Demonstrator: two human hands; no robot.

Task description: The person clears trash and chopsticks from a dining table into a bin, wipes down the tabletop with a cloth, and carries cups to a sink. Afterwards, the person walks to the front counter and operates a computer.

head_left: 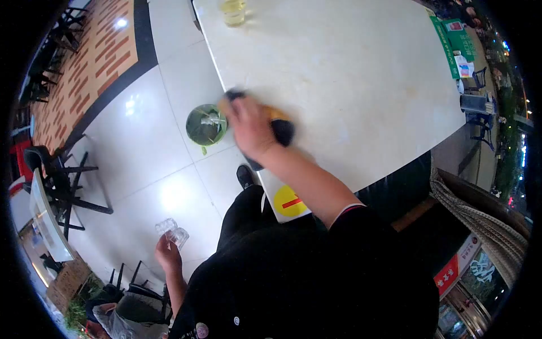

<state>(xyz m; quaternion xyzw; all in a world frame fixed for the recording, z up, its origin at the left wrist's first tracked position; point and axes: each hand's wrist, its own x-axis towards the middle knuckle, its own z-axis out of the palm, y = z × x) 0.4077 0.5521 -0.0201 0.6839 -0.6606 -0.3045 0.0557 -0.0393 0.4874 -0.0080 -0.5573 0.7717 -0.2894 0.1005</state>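
My right hand [248,125] is smeared by motion at the left edge of the white table [361,85]. It is closed on a dark and orange-brown cloth [283,131], which lies against the tabletop and reaches over the edge. Low on the left, away from the table, my left hand [168,252] grips clear drinking glasses [177,236]; two seem to be held together. Below the cloth, on the floor, stands a round green bin [190,127] with pale scraps inside.
A glass of yellowish liquid [233,13] stands near the table's far left corner. A yellow round sticker [290,201] marks the near corner. Green printed boxes [458,42] sit along the right side. Dark chairs [70,189] and a seated person [121,316] are at left.
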